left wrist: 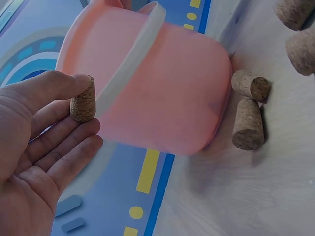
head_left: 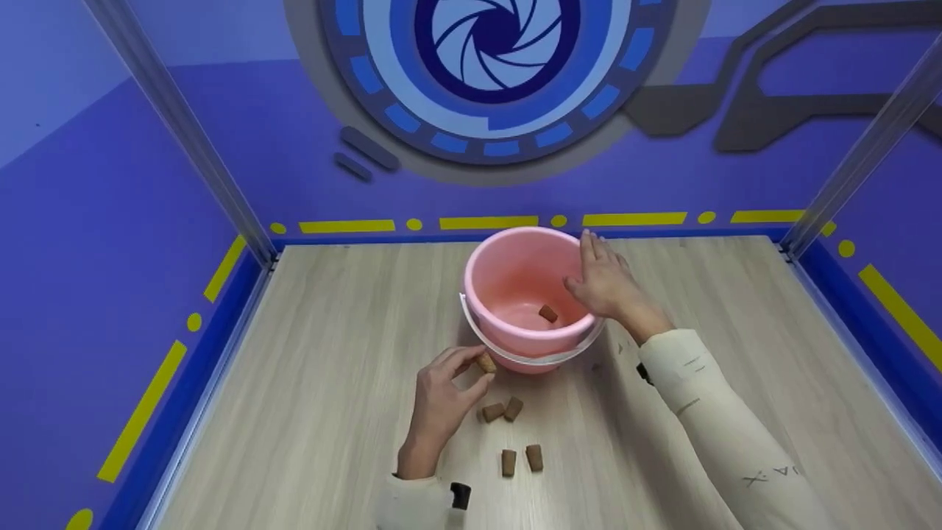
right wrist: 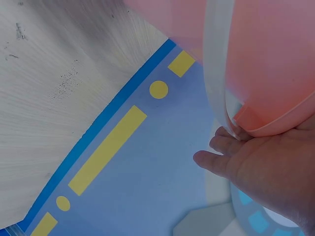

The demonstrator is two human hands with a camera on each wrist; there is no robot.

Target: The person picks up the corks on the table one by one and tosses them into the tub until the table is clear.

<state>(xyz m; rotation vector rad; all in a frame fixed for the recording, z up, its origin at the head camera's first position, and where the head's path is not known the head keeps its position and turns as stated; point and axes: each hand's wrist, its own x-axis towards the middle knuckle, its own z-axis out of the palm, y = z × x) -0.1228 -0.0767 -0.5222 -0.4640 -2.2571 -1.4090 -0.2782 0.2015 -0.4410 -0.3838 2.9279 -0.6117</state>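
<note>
My left hand [head_left: 439, 397] pinches a cork stopper [head_left: 486, 362] between thumb and fingertips, just outside the near left rim of a pink bucket [head_left: 515, 342]. In the left wrist view the held cork [left wrist: 83, 101] stands roughly upright, with the lower fingers spread beneath it. My right hand [head_left: 607, 283] holds the bucket's right rim, thumb on the inner side and fingers along the outside; the thumb is hidden in the right wrist view. One cork [head_left: 547, 313] lies inside the bucket. Several corks [head_left: 513, 409] lie on the table in front of it.
The bucket's white handle [head_left: 541, 361] hangs down across its near side. Pale wood-grain table [head_left: 331, 368] lies under everything. A blue patterned panel [head_left: 412, 199] rises close behind the bucket, with side panels [head_left: 110, 331] and metal posts at the corners.
</note>
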